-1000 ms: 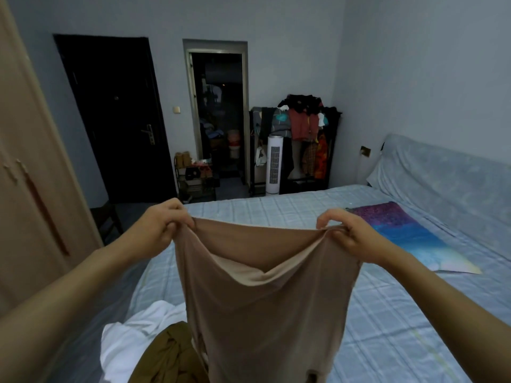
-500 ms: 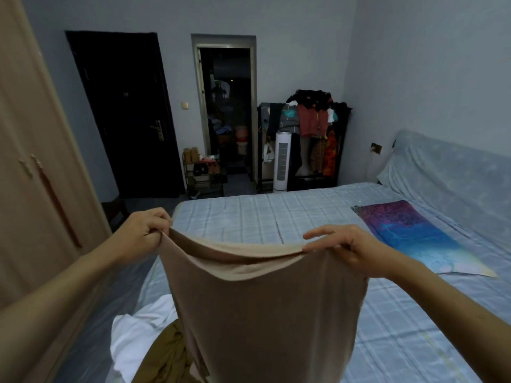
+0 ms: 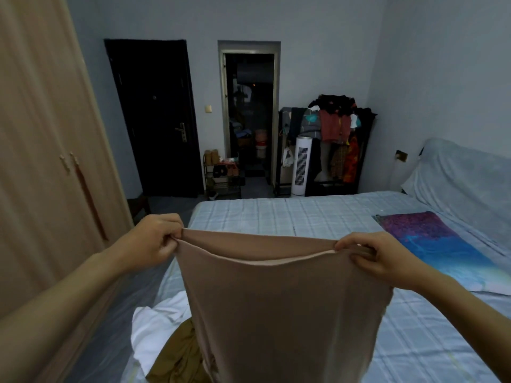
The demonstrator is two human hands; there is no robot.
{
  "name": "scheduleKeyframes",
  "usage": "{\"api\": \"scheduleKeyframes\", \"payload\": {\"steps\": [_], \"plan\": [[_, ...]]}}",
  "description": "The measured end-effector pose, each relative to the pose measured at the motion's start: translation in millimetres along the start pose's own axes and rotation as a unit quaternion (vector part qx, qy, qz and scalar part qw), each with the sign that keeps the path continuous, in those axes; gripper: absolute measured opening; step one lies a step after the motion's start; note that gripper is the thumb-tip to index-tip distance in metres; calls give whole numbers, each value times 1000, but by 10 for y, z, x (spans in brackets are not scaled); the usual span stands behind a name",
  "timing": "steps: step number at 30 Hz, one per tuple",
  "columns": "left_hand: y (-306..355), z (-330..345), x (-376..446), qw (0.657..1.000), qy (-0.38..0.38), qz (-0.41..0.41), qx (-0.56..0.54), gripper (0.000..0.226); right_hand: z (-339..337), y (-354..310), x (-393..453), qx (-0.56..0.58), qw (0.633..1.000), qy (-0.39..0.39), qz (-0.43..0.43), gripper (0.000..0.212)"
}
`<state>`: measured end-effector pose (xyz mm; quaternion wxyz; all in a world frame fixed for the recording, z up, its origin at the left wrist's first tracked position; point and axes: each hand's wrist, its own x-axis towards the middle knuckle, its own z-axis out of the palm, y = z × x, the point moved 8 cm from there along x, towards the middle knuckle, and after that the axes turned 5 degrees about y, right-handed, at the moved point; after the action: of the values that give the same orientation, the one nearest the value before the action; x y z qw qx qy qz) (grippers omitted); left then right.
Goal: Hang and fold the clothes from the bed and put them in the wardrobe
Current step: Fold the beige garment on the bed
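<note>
Far left of the left hand: wardrobe [image 3: 41, 161], tan doors closed, running along the frame edge.

Left hand [image 3: 154, 239]: fingers curled, clamped on the left top corner of the beige garment [image 3: 276, 305]. Below and a little right of this hand, on the bed [image 3: 276, 214]: a white garment [image 3: 154, 333], crumpled, with an olive-brown garment [image 3: 179, 357] lying against it; both are partly hidden behind the hanging beige cloth.

Between the hands: the beige garment is held up over the bed, its top edge stretched almost level from hand to hand, with a paler inner edge showing just under the front fold. The cloth hangs straight down out of the frame bottom.

Right hand [image 3: 376, 258]: thumb and fingers pinched on the right top corner, knuckles up.

Right of the right hand, apart from it: a purple and blue sheet [image 3: 442, 244] lies flat on the checked bedcover.

Beyond both hands, past the bed's far edge: dark door [image 3: 154, 120], white tower fan [image 3: 301, 167], loaded clothes rack [image 3: 337, 123].
</note>
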<state>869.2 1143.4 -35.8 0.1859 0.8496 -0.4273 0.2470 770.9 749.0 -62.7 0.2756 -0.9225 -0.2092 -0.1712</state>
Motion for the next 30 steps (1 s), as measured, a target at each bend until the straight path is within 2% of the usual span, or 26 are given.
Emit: {"api": "scheduleKeyframes", "payload": {"steps": [6, 9, 12, 15, 18, 20, 23, 26, 30], "plan": [[-125, -111, -91, 998, 16, 1, 52, 16, 96, 3, -7, -13, 998, -57, 39, 35], [-189, -183, -107, 997, 37, -12, 69, 20, 178, -49, -18, -29, 997, -77, 12, 23], [-202, -239, -71, 995, 57, -8, 77, 23, 197, -4, -36, -50, 996, -75, 10, 22], [-186, -316, -16, 993, 78, -5, 84, 24, 122, 8, -49, -63, 998, -25, 5, 23], [-163, -373, 11, 992, 104, -7, 75, 22, -60, 50, -104, -50, 996, 67, 16, 46], [-130, -369, 11, 992, 107, -3, 68, 22, -123, 74, -136, -49, 995, 85, 10, 52], [-76, -351, 30, 993, 105, -8, 55, 25, -153, 154, -166, -66, 994, 80, 23, 51], [-39, -359, 68, 991, 129, -37, 20, 17, -231, 190, -193, -84, 990, 106, 34, 49], [-71, -324, 113, 983, 158, -95, -17, 40, -382, 238, -205, -109, 978, 168, 55, 47]]}}
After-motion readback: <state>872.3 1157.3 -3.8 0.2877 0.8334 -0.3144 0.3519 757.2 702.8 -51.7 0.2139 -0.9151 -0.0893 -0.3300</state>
